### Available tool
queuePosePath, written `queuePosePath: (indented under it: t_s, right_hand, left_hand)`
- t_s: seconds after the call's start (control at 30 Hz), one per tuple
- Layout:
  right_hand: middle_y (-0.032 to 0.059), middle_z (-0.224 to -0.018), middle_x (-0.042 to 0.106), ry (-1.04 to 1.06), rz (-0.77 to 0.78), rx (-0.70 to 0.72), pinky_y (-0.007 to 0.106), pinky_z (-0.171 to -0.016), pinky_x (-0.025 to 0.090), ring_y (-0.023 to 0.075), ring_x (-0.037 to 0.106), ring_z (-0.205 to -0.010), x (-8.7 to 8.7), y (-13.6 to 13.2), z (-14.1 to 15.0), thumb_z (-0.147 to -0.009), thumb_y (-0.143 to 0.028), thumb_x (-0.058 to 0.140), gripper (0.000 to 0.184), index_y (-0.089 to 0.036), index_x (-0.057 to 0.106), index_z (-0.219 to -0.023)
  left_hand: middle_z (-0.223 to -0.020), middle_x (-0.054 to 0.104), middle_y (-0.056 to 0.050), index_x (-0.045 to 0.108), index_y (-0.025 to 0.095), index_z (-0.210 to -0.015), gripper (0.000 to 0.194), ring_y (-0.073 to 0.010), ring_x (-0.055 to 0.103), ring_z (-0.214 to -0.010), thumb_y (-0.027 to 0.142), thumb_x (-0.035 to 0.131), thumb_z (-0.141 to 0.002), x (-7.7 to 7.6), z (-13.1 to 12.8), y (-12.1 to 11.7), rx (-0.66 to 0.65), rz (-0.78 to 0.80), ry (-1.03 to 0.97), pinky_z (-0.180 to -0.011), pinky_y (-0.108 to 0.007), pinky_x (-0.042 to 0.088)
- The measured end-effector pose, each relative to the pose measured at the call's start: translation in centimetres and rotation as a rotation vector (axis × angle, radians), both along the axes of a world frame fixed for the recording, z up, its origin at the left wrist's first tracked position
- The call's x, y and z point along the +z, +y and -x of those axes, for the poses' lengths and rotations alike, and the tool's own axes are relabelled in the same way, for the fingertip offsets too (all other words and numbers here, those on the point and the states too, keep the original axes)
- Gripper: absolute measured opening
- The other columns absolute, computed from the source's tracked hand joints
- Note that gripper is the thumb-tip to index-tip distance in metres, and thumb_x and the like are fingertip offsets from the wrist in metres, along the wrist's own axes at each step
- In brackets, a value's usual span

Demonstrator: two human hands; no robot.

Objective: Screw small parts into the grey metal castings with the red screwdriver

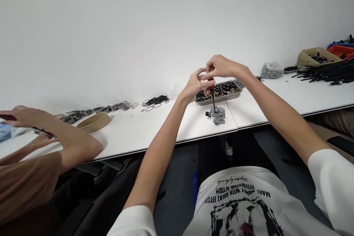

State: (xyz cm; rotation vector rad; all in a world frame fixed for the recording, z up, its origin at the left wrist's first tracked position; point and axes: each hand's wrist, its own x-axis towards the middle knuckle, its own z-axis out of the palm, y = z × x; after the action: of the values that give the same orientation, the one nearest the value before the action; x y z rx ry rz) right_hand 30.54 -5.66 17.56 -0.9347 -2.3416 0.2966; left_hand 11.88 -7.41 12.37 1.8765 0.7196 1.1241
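An upright screwdriver (212, 96) with a reddish handle stands with its tip in a small grey metal part (218, 116) that looks like a carburetor. My right hand (221, 67) pinches the top of the handle. Lower down, the fingers of my left hand (197, 84) close around the same handle. A black knob (208, 114) sticks out from the left side of the metal part, which rests on the white table near its front edge. Just behind it lies a metal tray (232, 96) of small black and brass-coloured pieces, partly covered by my hands.
Black rubber rings (156, 100) lie in a heap to the left, beside grey parts (96, 110) and a tan ring-shaped object (94, 122). A co-worker's arm (74, 140) rests at far left. Rightward are a plastic bag (272, 70), black tubes (326, 72) and a beige bin (318, 57).
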Motion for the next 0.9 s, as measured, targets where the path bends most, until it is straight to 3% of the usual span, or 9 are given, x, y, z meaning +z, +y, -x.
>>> queuePosePath:
  t_s: [0.13,0.33,0.53,0.73,0.9]
  right_hand:
    - [0.0115,-0.096,0.07,0.014,-0.047,-0.076,0.036,-0.07,0.053,0.0217,0.063,-0.084,-0.1,-0.2,0.2,-0.087,-0.039,0.08,0.025,-0.016,0.072,-0.082]
    - [0.0042,-0.09,0.069,-0.022,0.025,0.098,0.034,-0.072,0.053,0.0207,0.065,-0.088,0.7,-0.5,-1.1,-0.083,-0.038,0.083,0.021,-0.019,0.075,-0.09]
    - [0.0122,-0.092,0.068,-0.104,-0.146,-0.217,0.034,-0.076,0.049,0.0237,0.067,-0.095,0.8,-2.1,0.1,-0.092,-0.039,0.073,0.036,-0.012,0.067,-0.07]
    - [0.0036,-0.089,0.068,0.004,0.015,0.097,0.033,-0.073,0.052,0.0203,0.067,-0.089,0.9,-0.5,-0.9,-0.082,-0.041,0.084,0.024,-0.019,0.075,-0.087]
    - [0.0096,-0.088,0.066,0.039,-0.084,-0.052,0.035,-0.068,0.05,0.0248,0.067,-0.087,0.1,0.4,-0.5,-0.082,-0.047,0.086,0.036,-0.016,0.07,-0.075]
  left_hand:
    - [-0.08,0.07,-0.005,0.063,0.018,-0.119,0.051,-0.0195,0.07,-0.07,0.021,0.085,-0.073,-0.3,-0.5,0.1,0.043,-0.032,-0.007,-0.056,-0.03,0.056]
    - [-0.091,0.075,-0.01,0.064,0.017,-0.124,0.051,-0.0181,0.069,-0.072,0.026,0.081,-0.076,-0.3,-0.5,0.0,-0.037,-0.01,-0.007,-0.055,-0.029,0.054]
    - [-0.083,0.07,-0.005,0.069,0.019,-0.116,0.044,-0.016,0.067,-0.067,0.026,0.083,-0.075,-0.8,-1.1,0.4,0.003,-0.07,0.029,-0.052,-0.028,0.051]
    - [-0.093,0.075,-0.011,0.069,0.017,-0.123,0.048,-0.0176,0.068,-0.071,0.024,0.08,-0.077,-0.3,0.0,0.0,-0.051,-0.021,0.022,-0.054,-0.03,0.054]
    - [-0.084,0.072,-0.006,0.069,0.018,-0.117,0.044,-0.0166,0.067,-0.068,0.024,0.081,-0.075,-0.4,-0.2,0.1,-0.041,-0.043,0.035,-0.056,-0.029,0.054]
